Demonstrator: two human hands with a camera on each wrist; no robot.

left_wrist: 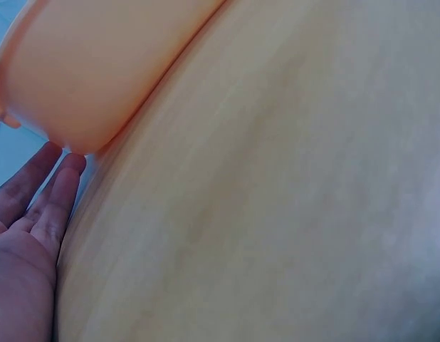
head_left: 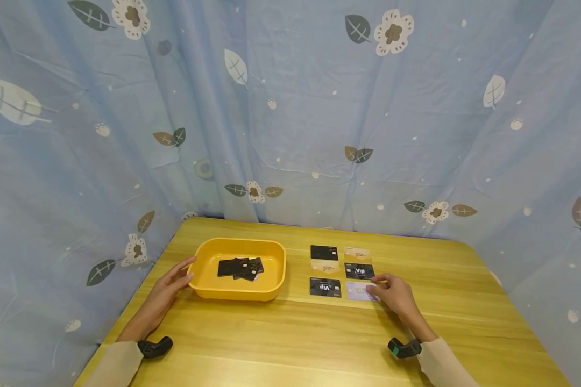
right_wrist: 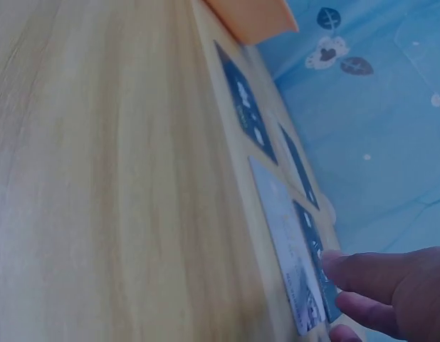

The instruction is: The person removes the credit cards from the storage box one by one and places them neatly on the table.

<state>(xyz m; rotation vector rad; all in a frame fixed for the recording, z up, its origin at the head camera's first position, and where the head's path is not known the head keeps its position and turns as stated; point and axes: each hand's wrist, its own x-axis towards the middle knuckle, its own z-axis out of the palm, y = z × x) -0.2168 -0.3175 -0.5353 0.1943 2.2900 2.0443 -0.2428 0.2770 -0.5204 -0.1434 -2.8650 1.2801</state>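
Observation:
Six cards lie in two columns on the table, among them a black card (head_left: 324, 252), a gold card (head_left: 357, 255), a black Vip card (head_left: 325, 287) and a pale lilac card (head_left: 358, 291). My right hand (head_left: 396, 294) has its fingertips at the right end of the lilac card, fingers slightly bent; in the right wrist view the hand (right_wrist: 405, 288) is over the cards' near end. Several dark cards (head_left: 233, 267) overlap inside a yellow basin (head_left: 237, 295). The fingertips of my left hand (head_left: 162, 295) touch the basin's left side, fingers extended.
The wooden table (head_left: 252, 344) reaches back to a blue patterned curtain (head_left: 300, 107), which also hangs along the left and right sides. A dark band (head_left: 156, 348) is on the left wrist and another (head_left: 404, 348) on the right.

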